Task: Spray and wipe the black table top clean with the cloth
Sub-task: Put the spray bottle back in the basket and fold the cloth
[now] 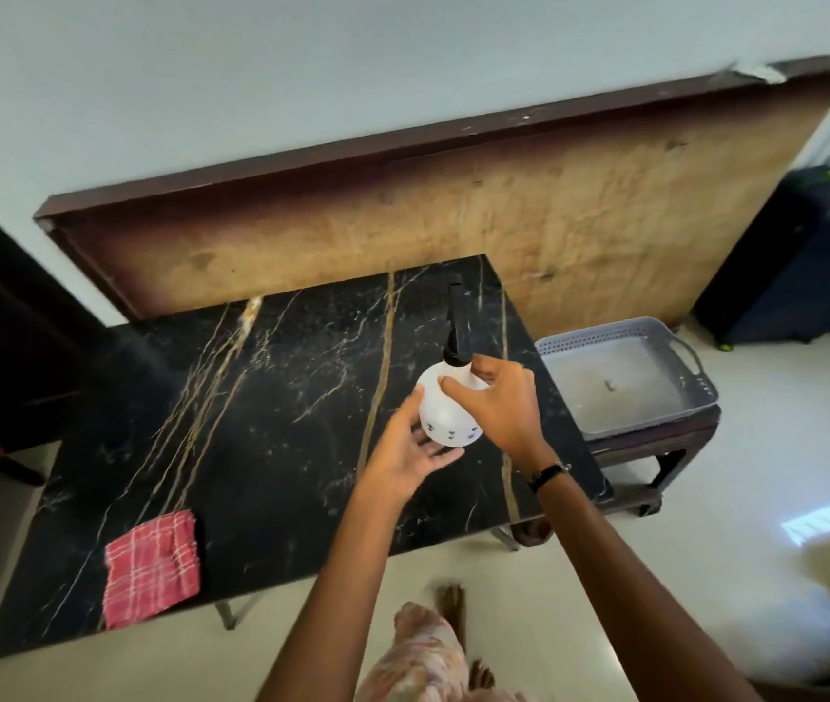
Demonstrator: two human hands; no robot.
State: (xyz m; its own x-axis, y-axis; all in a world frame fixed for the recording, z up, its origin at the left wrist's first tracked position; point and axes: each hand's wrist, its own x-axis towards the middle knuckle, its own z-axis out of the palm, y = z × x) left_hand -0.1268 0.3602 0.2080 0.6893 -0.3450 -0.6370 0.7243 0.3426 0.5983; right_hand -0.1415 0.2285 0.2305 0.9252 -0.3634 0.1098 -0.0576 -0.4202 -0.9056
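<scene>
Desk (271, 428) black and veined, red cloth (152, 567) at its near left corner, right hand (501, 402) gripping white bottle (445, 407) at the shoulder, left hand (410, 456) open, cupping its base

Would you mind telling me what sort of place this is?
Probably a room in a home: a black marble-look table, a large wooden board leaning against the wall, and a dark suitcase on the tiled floor.

My arms are bare, no sleeves, just a thin dark-strapped watch (549, 472) on my right wrist, plus a pale floral-print garment (428, 661) and bare feet (453, 605).
</scene>
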